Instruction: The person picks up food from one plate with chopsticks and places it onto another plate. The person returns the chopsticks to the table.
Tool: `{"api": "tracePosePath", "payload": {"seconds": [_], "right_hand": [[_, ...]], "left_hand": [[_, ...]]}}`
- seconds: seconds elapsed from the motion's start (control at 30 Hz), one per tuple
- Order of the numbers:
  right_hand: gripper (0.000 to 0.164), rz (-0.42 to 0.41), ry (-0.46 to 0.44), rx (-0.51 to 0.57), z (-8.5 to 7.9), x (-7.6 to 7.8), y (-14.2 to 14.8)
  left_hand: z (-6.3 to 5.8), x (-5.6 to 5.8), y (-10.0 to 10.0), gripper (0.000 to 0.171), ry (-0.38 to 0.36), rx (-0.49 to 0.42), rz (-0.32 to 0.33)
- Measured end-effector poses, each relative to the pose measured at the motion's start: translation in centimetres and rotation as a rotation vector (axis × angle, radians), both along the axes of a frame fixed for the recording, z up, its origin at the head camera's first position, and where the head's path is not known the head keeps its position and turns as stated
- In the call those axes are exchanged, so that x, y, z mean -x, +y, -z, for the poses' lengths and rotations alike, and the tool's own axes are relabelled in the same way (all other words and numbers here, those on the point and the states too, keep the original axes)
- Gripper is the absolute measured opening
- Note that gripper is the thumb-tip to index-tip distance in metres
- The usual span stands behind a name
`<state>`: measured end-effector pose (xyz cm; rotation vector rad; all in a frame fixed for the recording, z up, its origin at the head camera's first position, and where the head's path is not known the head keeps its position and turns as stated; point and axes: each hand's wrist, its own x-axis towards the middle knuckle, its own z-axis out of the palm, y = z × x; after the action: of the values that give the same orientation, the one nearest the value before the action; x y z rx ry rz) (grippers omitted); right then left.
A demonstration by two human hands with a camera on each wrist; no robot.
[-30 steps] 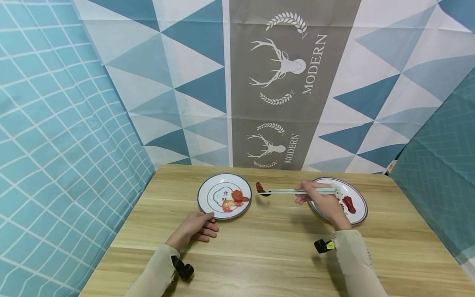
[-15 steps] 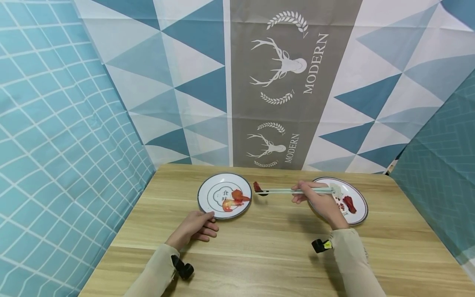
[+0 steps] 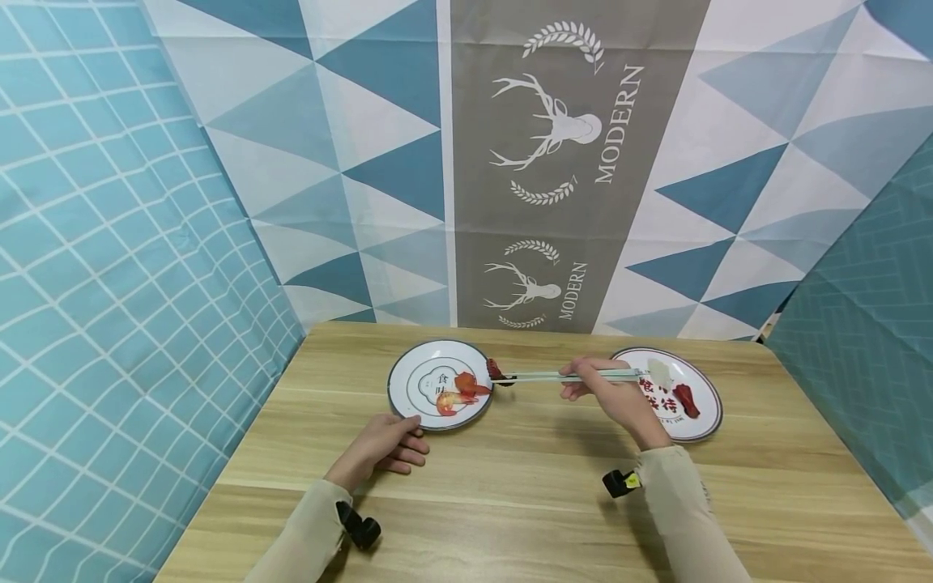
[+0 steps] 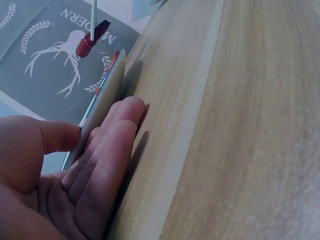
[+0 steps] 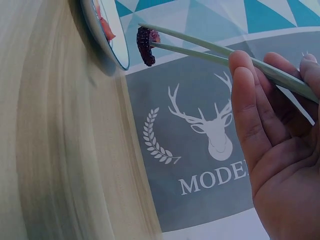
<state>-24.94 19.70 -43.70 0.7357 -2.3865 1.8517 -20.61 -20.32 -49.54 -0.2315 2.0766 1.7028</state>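
Over the last second the right hand [image 3: 612, 401] had drifted left, bringing the dark red piece [image 3: 499, 372] from over the bare counter [image 3: 496, 502] to the right edge of the left plate [image 3: 405, 380], while the left hand [image 3: 394, 444] had stayed put. Judged from that, most of the crossing from the right plate [image 3: 709, 397] was done. The right grip was closed round the chopsticks [image 5: 280, 75], their tips pinching the piece well out ahead of the fingers, raised above the rim and apart from it. The left grip lay relaxed, fingers extended, thumb touching the near rim.
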Motion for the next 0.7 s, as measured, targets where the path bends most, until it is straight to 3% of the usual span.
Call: {"api": "tracePosePath", "payload": {"seconds": [0.2, 0.7], "right_hand": [[0.036, -0.031, 0.038, 0.033, 0.3, 0.2, -0.6], [0.038, -0.049, 0.023, 0.053, 0.7, 0.5, -1.3]], "left_hand": [[0.1, 0.1, 0.0, 0.041, -0.003, -0.008, -0.001], [0.2, 0.1, -0.1, 0.042, 0.001, 0.006, 0.002]]}}
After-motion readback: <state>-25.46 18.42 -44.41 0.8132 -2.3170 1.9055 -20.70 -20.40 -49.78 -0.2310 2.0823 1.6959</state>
